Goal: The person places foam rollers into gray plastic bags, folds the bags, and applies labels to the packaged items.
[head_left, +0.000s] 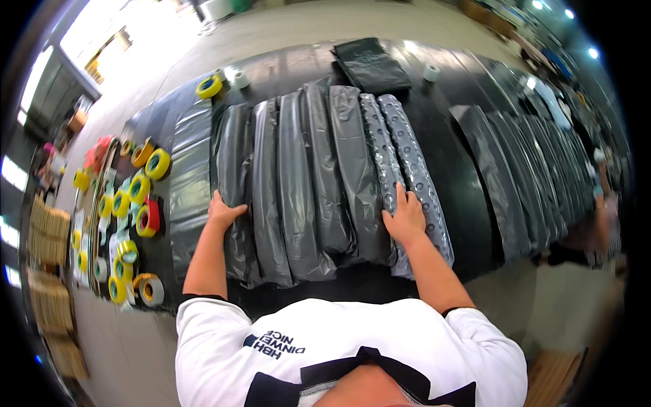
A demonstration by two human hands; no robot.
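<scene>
Several long, dark grey plastic-wrapped packages (293,183) lie side by side in front of me on a black table. At the right end of the row are two long packages in bubble wrap (415,163). My left hand (225,210) is at the left side of the leftmost grey package, thumb spread away from the fingers and touching the plastic. My right hand (407,218) rests on the bubble-wrapped packages, its fingers pointing away from me and holding nothing. What the packages contain is hidden by the wrapping.
Yellow tape rolls (157,164) and a red one (148,218) crowd the table's left edge. A folded black plastic stack (371,65) lies at the far side. More dark packages (536,176) stand in a row at right, near another person (603,217). Cardboard stacks (51,298) stand left.
</scene>
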